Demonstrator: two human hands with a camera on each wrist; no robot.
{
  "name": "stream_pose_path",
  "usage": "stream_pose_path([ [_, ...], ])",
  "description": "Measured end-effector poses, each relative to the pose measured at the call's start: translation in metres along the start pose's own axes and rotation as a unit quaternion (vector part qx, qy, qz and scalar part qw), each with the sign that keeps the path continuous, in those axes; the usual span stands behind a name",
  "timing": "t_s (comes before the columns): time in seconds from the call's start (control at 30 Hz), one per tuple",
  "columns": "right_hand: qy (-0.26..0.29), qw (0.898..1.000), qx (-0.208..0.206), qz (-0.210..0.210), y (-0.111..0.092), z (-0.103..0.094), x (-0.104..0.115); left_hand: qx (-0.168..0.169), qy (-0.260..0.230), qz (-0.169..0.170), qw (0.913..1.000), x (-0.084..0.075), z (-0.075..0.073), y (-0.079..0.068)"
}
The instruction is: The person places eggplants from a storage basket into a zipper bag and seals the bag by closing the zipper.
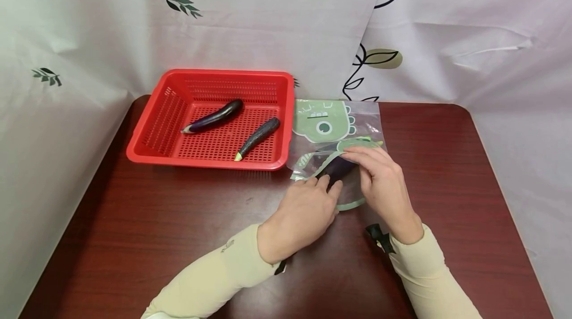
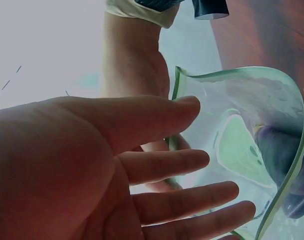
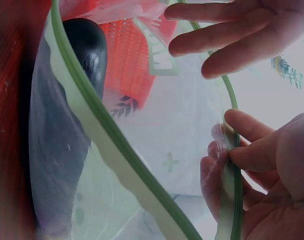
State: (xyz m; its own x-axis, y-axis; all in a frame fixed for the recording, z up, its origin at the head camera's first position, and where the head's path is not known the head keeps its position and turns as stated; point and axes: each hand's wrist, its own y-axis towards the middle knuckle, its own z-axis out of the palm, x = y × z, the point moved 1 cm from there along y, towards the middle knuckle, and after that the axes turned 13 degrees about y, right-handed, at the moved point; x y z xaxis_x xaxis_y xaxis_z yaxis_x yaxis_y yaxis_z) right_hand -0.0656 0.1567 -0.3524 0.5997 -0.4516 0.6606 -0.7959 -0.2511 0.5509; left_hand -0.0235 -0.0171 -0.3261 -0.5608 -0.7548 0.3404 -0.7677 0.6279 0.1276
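A clear zip bag (image 1: 366, 110) with a green cartoon print lies right of the red basket, its green-edged mouth spread wide. Inside it rests a dark eggplant (image 1: 338, 167), also plain in the right wrist view as a glossy eggplant (image 3: 67, 130) partly behind the plastic. My right hand (image 1: 386, 185) pinches the bag's green rim between thumb and fingers. My left hand (image 1: 308, 210) reaches over the near side of the mouth, beside the eggplant's end. In the left wrist view the left hand (image 2: 142, 160) has its fingers extended, gripping nothing.
The red plastic basket (image 1: 210, 162) stands at the back left of the brown table (image 1: 178, 239). It holds another eggplant (image 1: 214, 116) and a slim dark green zucchini-like vegetable (image 1: 258, 138). Printed white cloth (image 1: 268, 16) hangs behind the table and at both sides.
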Motion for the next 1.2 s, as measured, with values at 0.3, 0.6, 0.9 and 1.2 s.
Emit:
stream_pose_path([
  [0.3, 0.001, 1.000, 0.005, 0.001, 0.001, 0.001, 0.000, 0.056, -0.095, 0.025, 0.9936, 0.016, -0.010, -0.001],
  [0.6, -0.005, 1.000, 0.006, 0.001, 0.000, 0.000, 0.001, 0.018, -0.140, 0.031, 0.9895, 0.043, -0.008, -0.010],
  [0.9, 0.001, 1.000, 0.005, 0.001, -0.001, 0.002, 0.002, 0.010, -0.197, 0.015, 0.9802, 0.077, -0.006, -0.022],
  [1.2, 0.014, 1.000, -0.012, -0.012, -0.001, 0.006, 0.001, 0.038, -0.208, -0.052, 0.9760, 0.116, 0.000, -0.033],
])
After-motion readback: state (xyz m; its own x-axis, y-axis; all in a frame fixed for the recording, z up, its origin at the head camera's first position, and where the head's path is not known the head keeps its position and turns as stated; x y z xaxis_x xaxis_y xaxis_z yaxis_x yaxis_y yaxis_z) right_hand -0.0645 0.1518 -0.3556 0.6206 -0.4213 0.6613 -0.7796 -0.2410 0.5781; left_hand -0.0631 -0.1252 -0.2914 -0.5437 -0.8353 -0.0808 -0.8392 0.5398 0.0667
